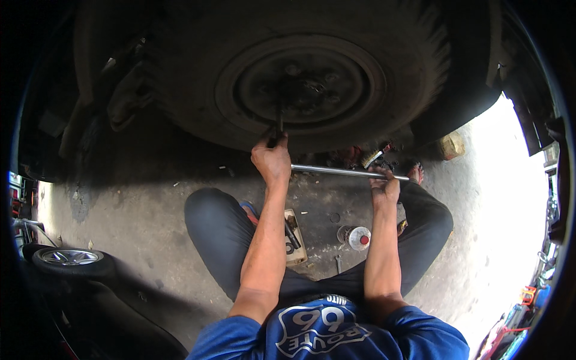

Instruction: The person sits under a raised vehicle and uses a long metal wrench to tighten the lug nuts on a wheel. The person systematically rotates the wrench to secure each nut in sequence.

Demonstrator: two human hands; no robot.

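In front of me, above my hands, is a mounted wheel with a chunky-treaded tyre (180, 102) and a dark steel rim and hub (318, 99). A dark shaft (279, 114) runs from the lower left of the hub down into my left hand (271, 159), which is closed round it. From beside that hand a long silver bar (336, 171) stretches right, slightly downward. My right hand (384, 185) grips its far part with fingers wrapped round. Together they look like a wheel wrench; the joint between shaft and bar is hidden, and deep shadow hides the shaft's tip.
Between my legs lie a beige tray (295, 258) with dark tools, a clear bottle with a red cap (360, 239) and a small spanner (338, 263). A brush (373, 157) and a brown block (452, 146) lie under the tyre. Left is a loose wheel (71, 258).
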